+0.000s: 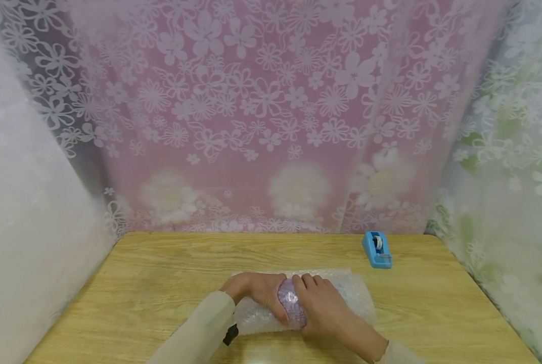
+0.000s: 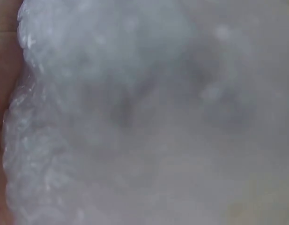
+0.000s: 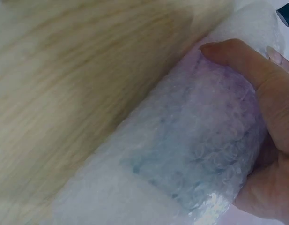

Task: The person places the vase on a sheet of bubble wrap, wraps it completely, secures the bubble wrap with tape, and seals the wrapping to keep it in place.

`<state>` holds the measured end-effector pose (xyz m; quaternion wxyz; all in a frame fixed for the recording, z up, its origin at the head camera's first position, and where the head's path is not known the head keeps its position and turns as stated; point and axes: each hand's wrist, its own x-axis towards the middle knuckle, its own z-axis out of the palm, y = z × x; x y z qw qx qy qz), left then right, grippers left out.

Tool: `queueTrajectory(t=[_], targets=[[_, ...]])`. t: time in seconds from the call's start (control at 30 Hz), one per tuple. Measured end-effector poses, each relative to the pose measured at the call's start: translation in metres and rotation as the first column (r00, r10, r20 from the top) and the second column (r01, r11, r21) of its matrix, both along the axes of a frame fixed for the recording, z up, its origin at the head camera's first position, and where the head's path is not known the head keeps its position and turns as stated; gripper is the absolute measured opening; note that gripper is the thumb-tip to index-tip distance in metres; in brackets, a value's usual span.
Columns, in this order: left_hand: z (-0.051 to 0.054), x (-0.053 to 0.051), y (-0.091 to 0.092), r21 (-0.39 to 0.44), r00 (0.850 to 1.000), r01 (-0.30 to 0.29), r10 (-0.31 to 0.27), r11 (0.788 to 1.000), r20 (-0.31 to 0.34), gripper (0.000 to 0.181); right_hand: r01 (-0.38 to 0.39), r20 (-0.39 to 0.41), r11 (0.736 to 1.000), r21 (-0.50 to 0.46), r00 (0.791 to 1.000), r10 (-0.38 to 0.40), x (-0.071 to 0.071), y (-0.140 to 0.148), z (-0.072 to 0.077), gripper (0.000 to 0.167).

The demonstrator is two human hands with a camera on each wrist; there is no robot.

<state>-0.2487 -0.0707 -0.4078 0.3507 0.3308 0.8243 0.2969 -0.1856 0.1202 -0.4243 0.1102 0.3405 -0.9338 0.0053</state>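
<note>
A roll of clear bubble wrap (image 1: 359, 301) lies across the front middle of the table, with a purple object (image 1: 292, 302) showing through it. The left hand (image 1: 262, 292) grips the roll just left of the purple part, thumb toward the near side. On the other side of that part, the right hand (image 1: 322, 306) curls over the roll. In the right wrist view the wrap (image 3: 196, 136) is tube-shaped, with purple and bluish colour inside; what the object is cannot be told. Blurred bubble wrap (image 2: 102, 103) fills most of the left wrist view.
A blue tape dispenser (image 1: 377, 250) with a small roll of tape stands at the back right of the wood-grain table (image 1: 180, 258). Pink flowered curtain (image 1: 262, 126) hangs behind the table, and pale sheets hang at both sides. A small black item (image 1: 230, 334) is at the left wrist.
</note>
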Motion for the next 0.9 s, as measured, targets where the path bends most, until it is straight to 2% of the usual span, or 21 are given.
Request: queueTrajectory(t=[0.17,0.33,0.47,0.57,0.7,0.77,0.83,0.87,0.9], targets=[[0.002,0.001,0.000,-0.052,0.999,-0.036,0.035,0.998,-0.027,0.060,0.002,0.073,1.000,0.023,0.997,-0.004,-0.004,-0.001,0.007,0.094],[0.007,0.004,0.001,-0.138,0.994,-0.077,0.065,0.987,-0.093,0.065,-0.007,0.068,1.000,0.026,0.998,0.005,-0.005,0.000,0.008,0.091],[0.012,0.008,0.002,-0.204,0.983,-0.120,0.087,0.972,-0.163,0.066,-0.014,0.071,1.000,0.024,0.997,0.013,-0.006,-0.001,0.009,0.092],[0.014,0.010,0.003,-0.238,0.969,-0.145,0.090,0.960,-0.229,0.065,-0.013,0.089,1.000,0.027,0.996,0.011,-0.007,-0.001,0.010,0.093],[0.015,0.011,0.004,-0.280,0.945,-0.145,0.049,0.949,-0.323,0.067,-0.026,0.095,0.999,0.040,0.995,0.022,-0.009,-0.001,0.010,0.093],[0.015,0.012,0.004,-0.298,0.927,-0.136,0.015,0.945,-0.376,0.075,-0.032,0.095,0.998,0.052,0.995,0.027,-0.009,-0.002,0.011,0.093],[0.017,0.014,0.004,-0.308,0.896,-0.129,-0.022,0.943,-0.443,0.086,-0.034,0.094,0.997,0.064,0.995,0.028,-0.010,-0.001,0.012,0.092],[0.019,0.016,0.004,-0.312,0.874,-0.126,-0.043,0.942,-0.485,0.090,-0.033,0.096,0.997,0.070,0.995,0.027,-0.010,-0.001,0.012,0.092],[0.021,0.019,0.005,-0.319,0.845,-0.127,-0.066,0.939,-0.531,0.094,-0.033,0.095,0.997,0.075,0.995,0.026,-0.010,-0.001,0.013,0.092]])
